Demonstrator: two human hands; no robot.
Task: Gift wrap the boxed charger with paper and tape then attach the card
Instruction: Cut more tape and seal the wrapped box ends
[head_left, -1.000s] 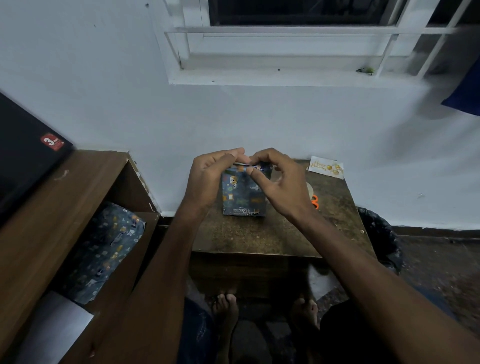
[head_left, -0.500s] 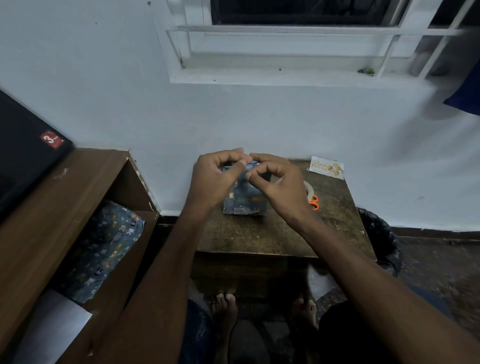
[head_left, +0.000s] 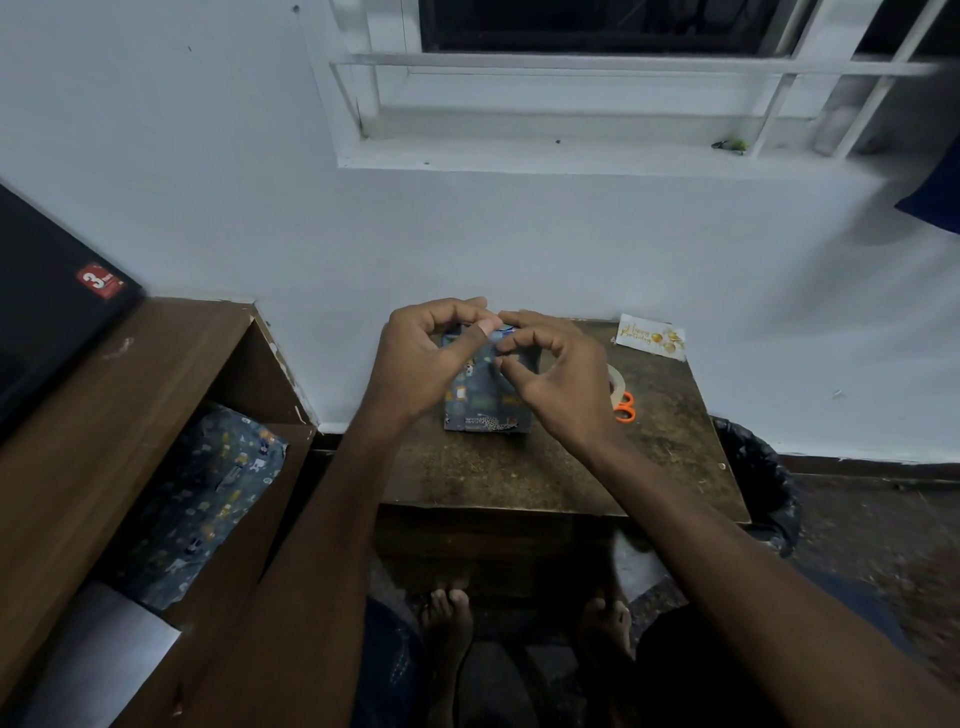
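To your left stands a brown wooden shelf unit (head_left: 130, 395), its top carrying a black box (head_left: 47, 301) with a red sticker (head_left: 101, 281) showing a white 3. Ahead of you a white wall (head_left: 519, 249) rises to a white window frame (head_left: 597, 93) with bars, and a small green scrap (head_left: 730, 145) lies on its sill. A dark blue cloth (head_left: 935, 192) hangs at the right edge. A black bin bag (head_left: 758, 488) sits on the dark floor (head_left: 883, 519) to your right.
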